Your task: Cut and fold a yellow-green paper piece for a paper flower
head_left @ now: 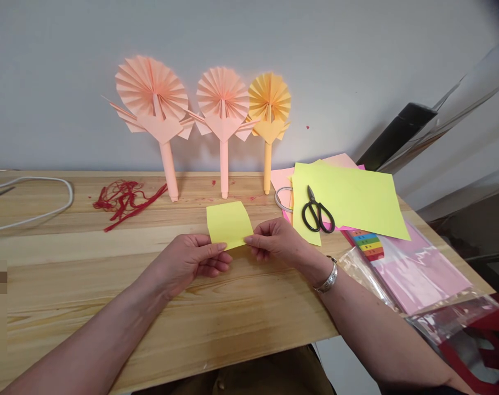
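"What's on the wooden table (109, 307) against the wall (52, 93)?"
"Paper fans (222, 93), red string (126, 200), scissors (317, 211) (black-handled)."
"Hands?"
"Left hand (191, 261) and right hand (276, 241) pinch a yellow paper (228, 224) between them."

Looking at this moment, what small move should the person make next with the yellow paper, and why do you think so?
Probably one narrow fold along an edge of the yellow paper square, I judge. The left hand and right hand already pinch it near its lower corners, and the pleated paper fans by the wall show narrow accordion folds.
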A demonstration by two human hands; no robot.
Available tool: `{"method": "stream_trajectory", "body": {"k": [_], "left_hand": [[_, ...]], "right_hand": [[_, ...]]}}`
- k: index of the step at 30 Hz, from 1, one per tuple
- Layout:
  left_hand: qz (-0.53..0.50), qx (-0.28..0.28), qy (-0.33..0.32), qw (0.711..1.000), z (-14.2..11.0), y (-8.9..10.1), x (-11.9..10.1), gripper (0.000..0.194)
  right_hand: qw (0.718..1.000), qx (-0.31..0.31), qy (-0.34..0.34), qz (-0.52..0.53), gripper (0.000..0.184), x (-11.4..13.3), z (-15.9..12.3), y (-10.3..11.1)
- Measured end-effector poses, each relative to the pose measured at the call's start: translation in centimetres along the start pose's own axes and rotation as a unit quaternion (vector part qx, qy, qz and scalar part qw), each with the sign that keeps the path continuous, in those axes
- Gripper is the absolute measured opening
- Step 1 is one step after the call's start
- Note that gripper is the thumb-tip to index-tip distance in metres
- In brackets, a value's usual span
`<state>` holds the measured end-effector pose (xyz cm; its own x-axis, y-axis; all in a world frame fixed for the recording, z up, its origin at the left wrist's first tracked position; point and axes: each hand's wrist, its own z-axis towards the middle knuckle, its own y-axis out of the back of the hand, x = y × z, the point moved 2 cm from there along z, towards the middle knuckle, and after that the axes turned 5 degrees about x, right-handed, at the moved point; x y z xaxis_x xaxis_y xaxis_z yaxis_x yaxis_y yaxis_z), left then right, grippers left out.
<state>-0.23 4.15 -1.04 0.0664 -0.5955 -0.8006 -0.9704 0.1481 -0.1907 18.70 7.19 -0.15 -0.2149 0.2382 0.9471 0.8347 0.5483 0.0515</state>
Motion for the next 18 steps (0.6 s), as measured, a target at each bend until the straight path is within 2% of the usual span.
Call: {"method": "stream_trajectory", "body": {"k": [10,18], "left_hand": [[0.056,0.002,-0.070,0.996,-0.08,0.02,-0.02,0.014],[-0.051,0.047,-0.024,0.997,-0.35,-0.24,-0.07,0.011]], "right_hand": [[1.000,0.000,0.012,-0.006,0.031,-0.03,-0.01,-0.02],[1.000,0.005,0.020,0.010,0.032,-0.04,-0.01,-0.05]]}}
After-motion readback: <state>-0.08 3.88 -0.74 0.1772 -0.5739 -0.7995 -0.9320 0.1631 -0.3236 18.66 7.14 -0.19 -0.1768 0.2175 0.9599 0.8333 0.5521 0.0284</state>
